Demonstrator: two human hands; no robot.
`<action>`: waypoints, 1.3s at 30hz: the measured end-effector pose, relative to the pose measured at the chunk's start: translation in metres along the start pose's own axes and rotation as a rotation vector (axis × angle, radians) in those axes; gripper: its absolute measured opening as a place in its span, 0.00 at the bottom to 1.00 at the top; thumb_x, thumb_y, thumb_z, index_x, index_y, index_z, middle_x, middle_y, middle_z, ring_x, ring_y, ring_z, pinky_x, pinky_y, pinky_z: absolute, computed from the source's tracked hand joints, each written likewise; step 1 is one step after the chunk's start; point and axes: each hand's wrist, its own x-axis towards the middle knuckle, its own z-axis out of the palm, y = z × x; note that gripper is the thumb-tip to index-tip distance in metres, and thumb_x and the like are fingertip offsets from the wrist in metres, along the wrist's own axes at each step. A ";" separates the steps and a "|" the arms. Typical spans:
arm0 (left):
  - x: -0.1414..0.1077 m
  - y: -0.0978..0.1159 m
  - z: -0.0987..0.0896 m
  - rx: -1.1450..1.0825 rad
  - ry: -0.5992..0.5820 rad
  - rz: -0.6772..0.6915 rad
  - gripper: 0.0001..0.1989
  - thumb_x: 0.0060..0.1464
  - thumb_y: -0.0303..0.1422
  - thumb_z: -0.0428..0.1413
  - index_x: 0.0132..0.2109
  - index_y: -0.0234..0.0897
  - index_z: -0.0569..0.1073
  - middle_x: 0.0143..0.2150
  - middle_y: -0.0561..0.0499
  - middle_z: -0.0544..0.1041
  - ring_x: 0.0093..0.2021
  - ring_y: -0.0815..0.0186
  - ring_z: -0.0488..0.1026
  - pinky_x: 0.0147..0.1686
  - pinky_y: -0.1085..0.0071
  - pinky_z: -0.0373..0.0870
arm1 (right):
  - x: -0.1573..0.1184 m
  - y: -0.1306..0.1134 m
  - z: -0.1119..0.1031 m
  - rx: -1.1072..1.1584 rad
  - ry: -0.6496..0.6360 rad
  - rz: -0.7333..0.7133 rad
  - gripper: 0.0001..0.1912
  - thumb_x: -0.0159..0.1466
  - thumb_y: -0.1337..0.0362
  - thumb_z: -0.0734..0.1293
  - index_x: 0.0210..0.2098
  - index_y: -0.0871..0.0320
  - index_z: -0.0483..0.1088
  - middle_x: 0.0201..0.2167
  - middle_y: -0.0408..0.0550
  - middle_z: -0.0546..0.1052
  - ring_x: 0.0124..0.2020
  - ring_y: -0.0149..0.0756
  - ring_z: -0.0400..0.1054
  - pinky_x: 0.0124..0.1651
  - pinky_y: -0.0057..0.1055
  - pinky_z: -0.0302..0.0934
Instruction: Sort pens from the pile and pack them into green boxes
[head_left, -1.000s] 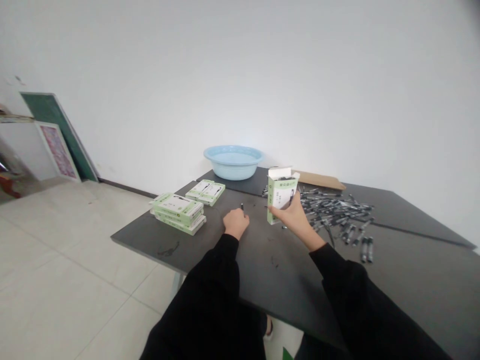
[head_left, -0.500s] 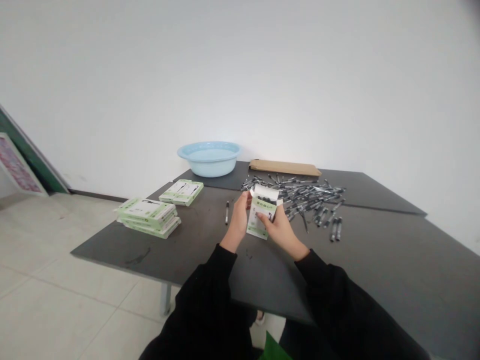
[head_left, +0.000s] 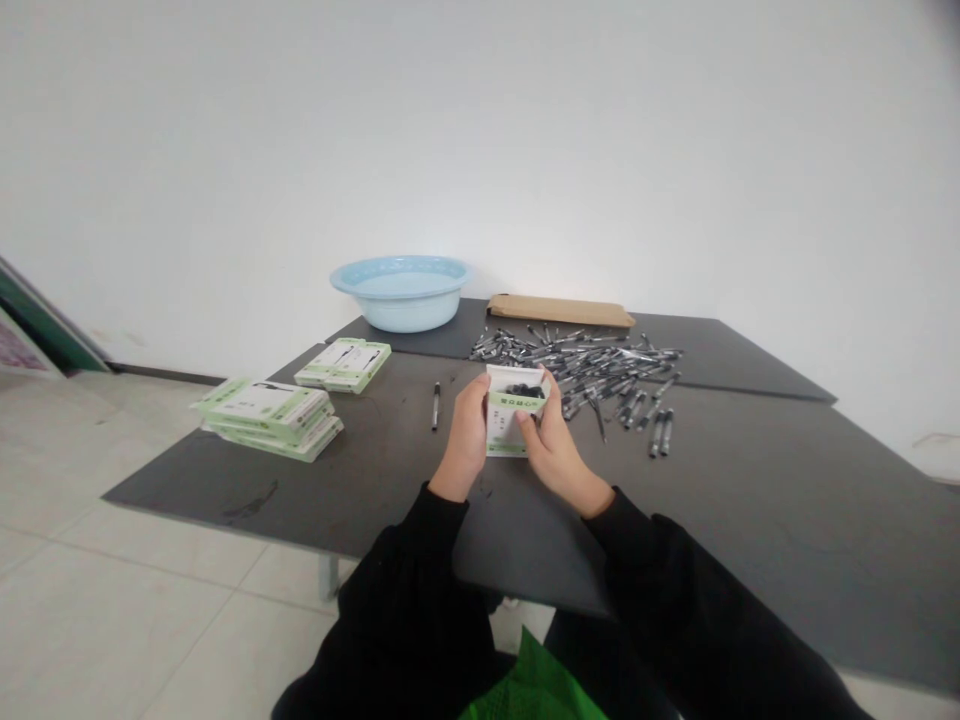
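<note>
Upright between my hands is a white and green pen box (head_left: 504, 436) with its top flap up. Dark pen ends (head_left: 525, 390) show in its open top. My right hand (head_left: 555, 447) grips the box's right side, thumb across the front. Against the left side my left hand (head_left: 466, 432) is closed, its fingertips partly hidden by the box. A loose pile of black and clear pens (head_left: 592, 372) spreads behind and to the right of the box. One single pen (head_left: 436, 407) lies left of my left hand, and two pens (head_left: 661, 434) lie side by side at the right.
Stacked pen boxes (head_left: 262, 415) lie on the dark table (head_left: 720, 500) at the left, with more flat boxes (head_left: 345, 364) behind them. A light blue basin (head_left: 405, 300) and a flat brown cardboard piece (head_left: 559, 310) are at the back by the wall.
The box has turned to face me more squarely, and its open top tilts more toward me. My left hand has closed in along its left side. The camera view has shifted slightly.
</note>
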 end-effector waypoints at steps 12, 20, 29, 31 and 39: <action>-0.003 0.021 0.014 0.097 0.022 0.204 0.10 0.46 0.27 0.52 0.38 0.41 0.64 0.30 0.58 0.68 0.29 0.71 0.68 0.30 0.75 0.65 | -0.004 0.013 0.002 0.009 0.071 -0.036 0.27 0.70 0.60 0.58 0.65 0.57 0.45 0.60 0.63 0.66 0.54 0.44 0.70 0.54 0.45 0.67; -0.005 0.019 0.013 0.164 0.020 0.276 0.08 0.50 0.26 0.52 0.38 0.41 0.63 0.30 0.57 0.66 0.29 0.71 0.66 0.30 0.76 0.63 | -0.002 0.004 -0.007 -0.111 0.052 -0.015 0.13 0.70 0.59 0.57 0.53 0.54 0.58 0.48 0.53 0.71 0.45 0.41 0.70 0.49 0.42 0.66; -0.011 0.023 0.017 0.124 -0.093 0.351 0.15 0.53 0.25 0.52 0.47 0.43 0.61 0.37 0.54 0.75 0.38 0.66 0.74 0.43 0.69 0.69 | 0.006 -0.014 -0.013 -0.005 0.121 -0.057 0.08 0.72 0.58 0.55 0.46 0.53 0.59 0.43 0.50 0.71 0.44 0.39 0.69 0.48 0.38 0.65; -0.012 0.024 0.017 0.169 -0.109 0.354 0.13 0.55 0.26 0.51 0.47 0.43 0.63 0.36 0.54 0.76 0.38 0.66 0.74 0.43 0.69 0.69 | 0.007 -0.015 -0.012 0.066 0.135 -0.049 0.11 0.72 0.58 0.56 0.52 0.53 0.56 0.46 0.52 0.71 0.46 0.39 0.70 0.49 0.39 0.66; -0.026 0.026 0.016 0.378 -0.101 0.416 0.10 0.59 0.32 0.48 0.37 0.39 0.74 0.38 0.50 0.76 0.42 0.61 0.71 0.43 0.69 0.67 | 0.011 -0.029 -0.024 -0.031 0.016 -0.154 0.15 0.72 0.58 0.55 0.50 0.54 0.67 0.47 0.51 0.73 0.50 0.42 0.68 0.54 0.42 0.63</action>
